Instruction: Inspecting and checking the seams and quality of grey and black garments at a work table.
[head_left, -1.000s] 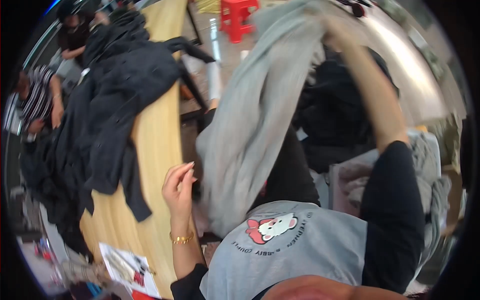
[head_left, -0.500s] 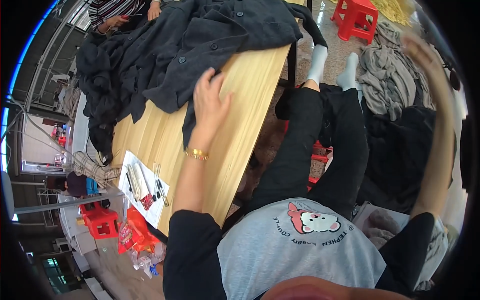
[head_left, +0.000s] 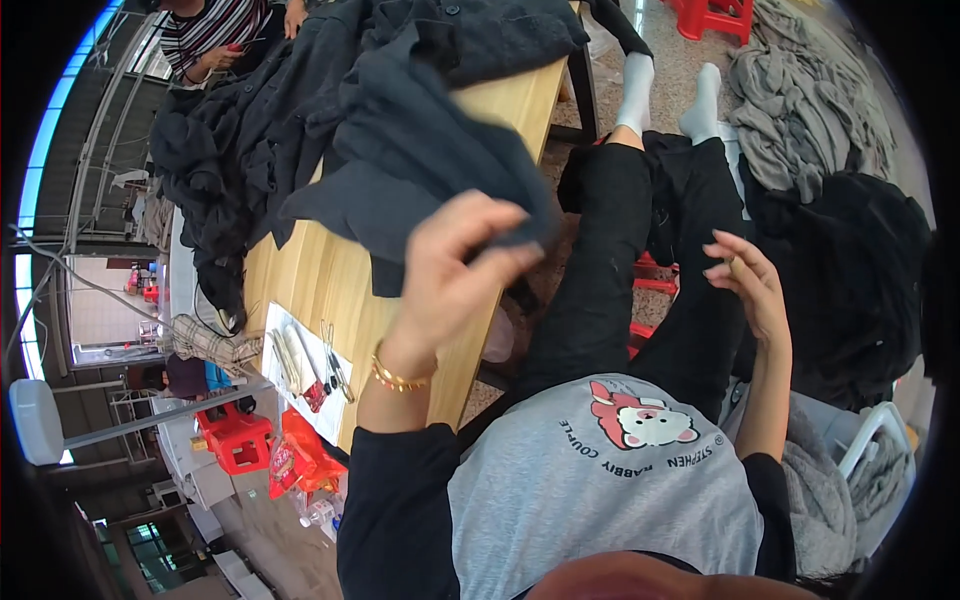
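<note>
My left hand [head_left: 455, 275], with a gold bracelet at the wrist, is closed on an edge of a dark grey buttoned cardigan [head_left: 425, 145]. The gripped part is lifted and folded over the near edge of the wooden table [head_left: 345, 265], blurred by motion. More of the dark knit lies spread toward the far end. My right hand [head_left: 752, 285] hovers above my right leg, its fingers loosely bent and apart, and I see nothing in it.
On the table lie white paper [head_left: 320, 370] and several slim tools. Grey garments [head_left: 800, 110] and a black pile [head_left: 840, 290] lie at right. Red stools [head_left: 238, 437] stand at left and far right. A person in a striped top [head_left: 215, 35] works at the far end.
My left hand has taken hold of the cardigan and pulled it up and toward me. My right hand has swung in from the far right to above my leg.
</note>
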